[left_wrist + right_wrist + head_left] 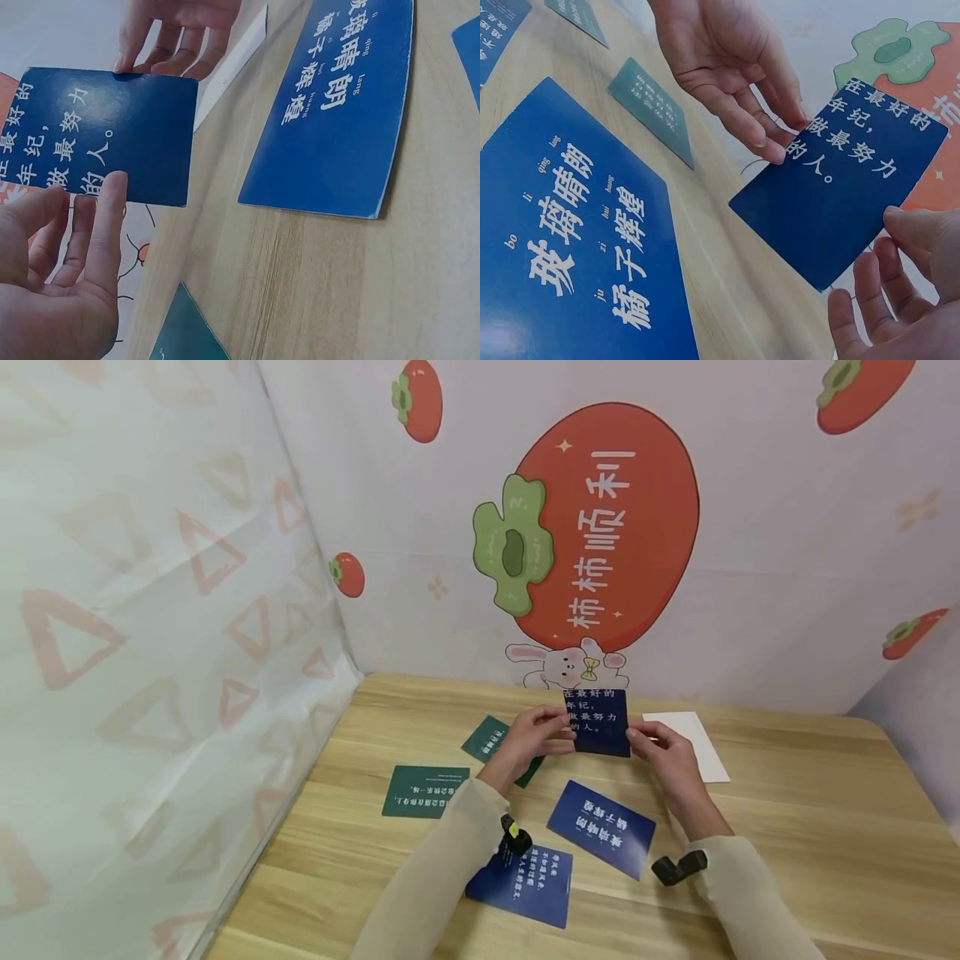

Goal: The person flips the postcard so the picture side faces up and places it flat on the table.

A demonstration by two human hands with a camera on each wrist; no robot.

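Both hands hold a dark blue card [600,723] with white Chinese writing upright above the far part of the table. My left hand [534,739] pinches its left edge, with the index finger along the front in the left wrist view. On the opposite edge, my right hand [911,277] grips the card between thumb and fingers, its thumb on the printed face. Nearer to me lies a blue card [602,828] with large white characters and pinyin. A green card [487,737] is partly hidden behind the left hand.
A second green card [423,791] lies at the left, partly under the left sleeve. Closer in is another blue card [528,885]. A white card [686,739] rests beyond the right hand. The wooden table [810,827] meets a printed backdrop [420,635] behind.
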